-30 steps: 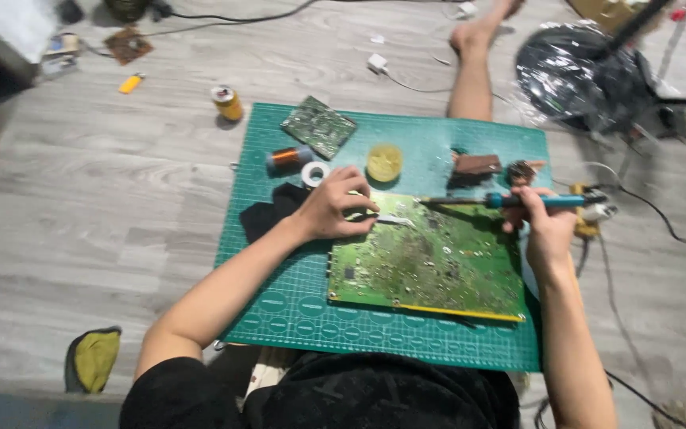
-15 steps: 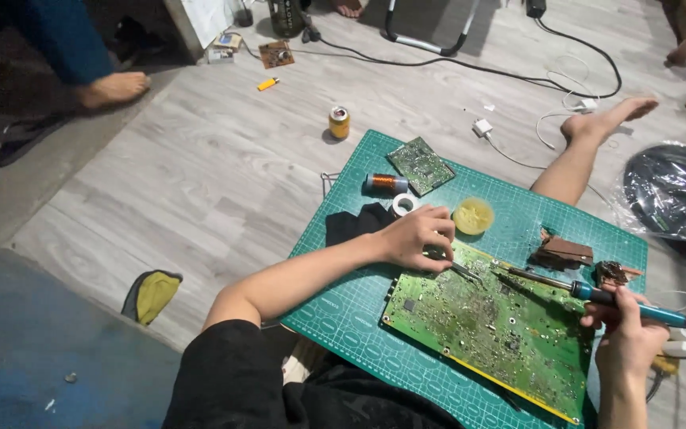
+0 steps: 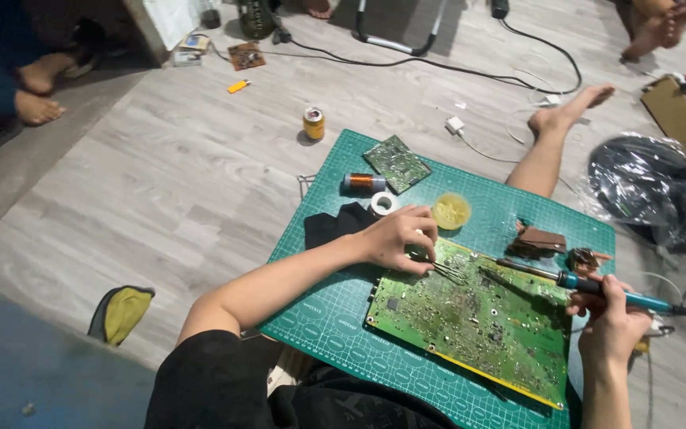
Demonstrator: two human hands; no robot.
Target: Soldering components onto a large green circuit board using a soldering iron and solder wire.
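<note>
A large green circuit board (image 3: 478,318) lies on a green cutting mat (image 3: 335,326) on the floor. My left hand (image 3: 398,237) rests at the board's upper left corner and pinches metal tweezers (image 3: 445,270) whose tips touch the board. My right hand (image 3: 609,318) grips a soldering iron (image 3: 565,278) with a teal handle; its tip points left over the board's top edge.
On the mat sit a small circuit board (image 3: 396,163), a copper wire spool (image 3: 363,183), a tape roll (image 3: 383,204), a yellow tub (image 3: 451,211) and a brown sponge holder (image 3: 539,240). A can (image 3: 314,124), cables, a black plastic bag (image 3: 653,191) and other people's feet are around.
The camera view has swung left and tilted, so the mat sits further right. Both hands keep their grips at the board; the soldering iron tip stays near the top edge.
</note>
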